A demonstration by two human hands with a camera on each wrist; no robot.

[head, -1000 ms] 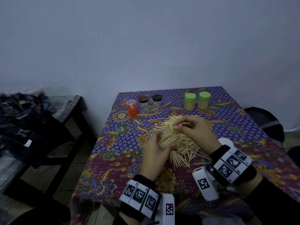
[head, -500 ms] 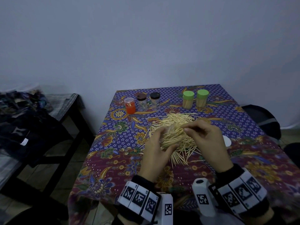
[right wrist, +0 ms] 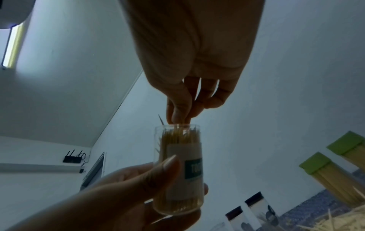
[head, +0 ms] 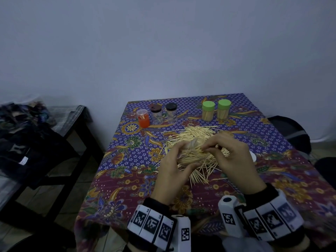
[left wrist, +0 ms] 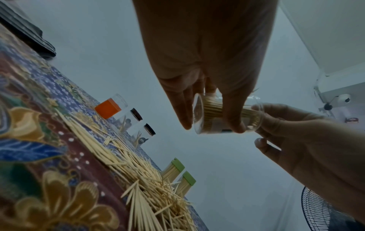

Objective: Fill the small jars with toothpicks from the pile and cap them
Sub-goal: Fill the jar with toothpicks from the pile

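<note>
A small clear plastic cylindrical jar (right wrist: pixel 180 168), uncapped and packed with thin pale wooden toothpicks, is held above the table over the pile. It bears a pale paper label with a dark green printed patch. The left hand (head: pixel 175 171) wraps thumb and fingers around the jar's body. The right hand (head: pixel 231 157) has its fingertips (right wrist: pixel 178 115) bunched in a narrow pinch at the jar's open mouth, touching the toothpick tips; whether they grip a stick cannot be told.

Below the hands lies the loose pile of slender pointed toothpicks (head: pixel 195 140), fanned in all directions on the patterned floral tablecloth (head: pixel 127 188) in purple, maroon and gold. At the far edge of the cloth stand two toothpick-filled jars with light green caps (head: pixel 216 112), side by side. To their left stand two nearly empty clear jars with dark caps (head: pixel 163 113), and beside those a jar with an orange lower part and a clear top (head: pixel 143 118). A small white round object (head: pixel 253 155) shows partly behind the right hand. A dark side table with heaped dark cloth (head: pixel 27 139) stands to the left, apart from the main table.

Compared with a second ago, the right hand has moved in from the pile to the jar mouth, and both hands sit lower in the head view. The standing jars are unchanged.
</note>
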